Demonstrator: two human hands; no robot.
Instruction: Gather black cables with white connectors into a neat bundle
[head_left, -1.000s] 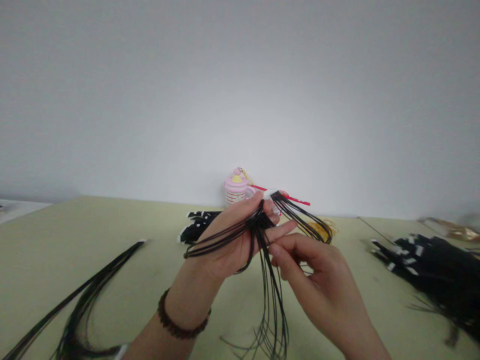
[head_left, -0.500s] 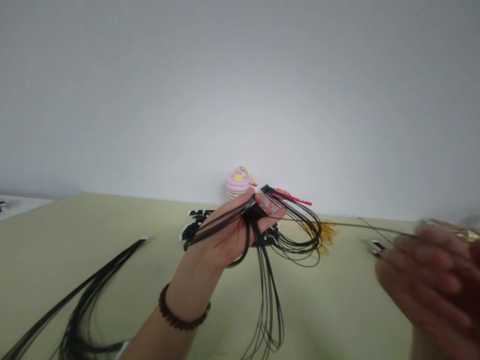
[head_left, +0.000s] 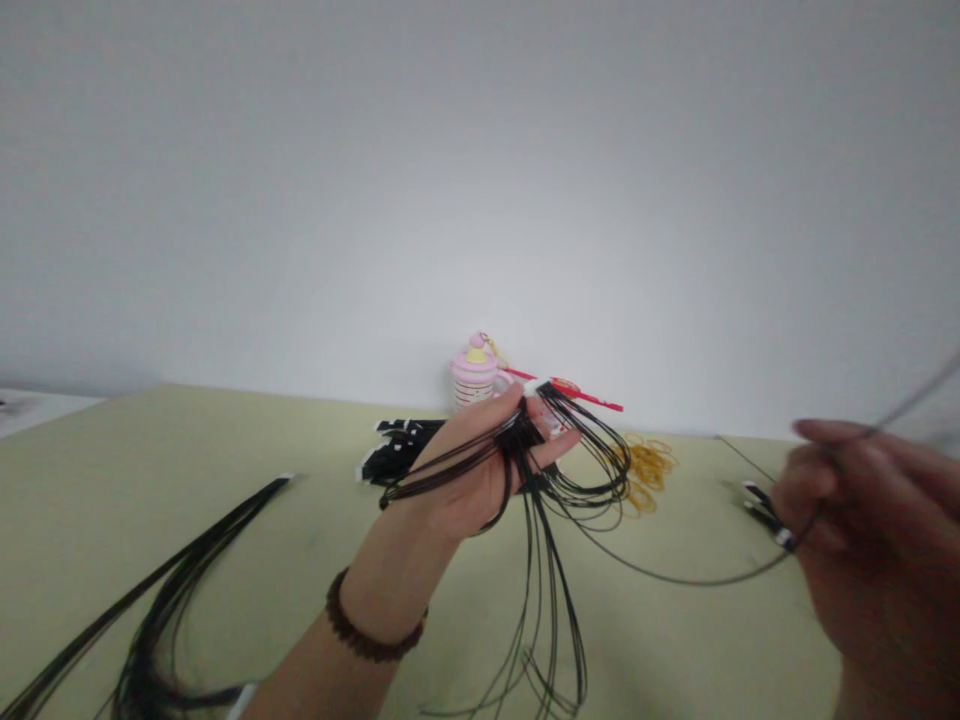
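Note:
Near the middle, my left hand (head_left: 469, 475) is closed around a bundle of thin black wires (head_left: 517, 435) with a white connector (head_left: 538, 386) at its upper end. Loops of wire hang below the palm and bulge out to its right. At the right, my right hand (head_left: 877, 520) pinches a single black wire (head_left: 690, 582). That wire sags in a curve from the bundle to the fingers, and its blurred free end sticks up past them. A brown bead bracelet circles my left wrist.
Another black wire bundle (head_left: 180, 555) lies at the left of the pale table. Behind my left hand are black wires with white connectors (head_left: 397, 450) and a pink-lidded cup (head_left: 474, 375). Yellow rubber bands (head_left: 649, 465) and black-and-white pieces (head_left: 766, 515) lie to the right.
The wire between my hands was nearly straight and now sags. My right hand, blurred before, has turned and now pinches the wire. My left hand has shifted slightly right.

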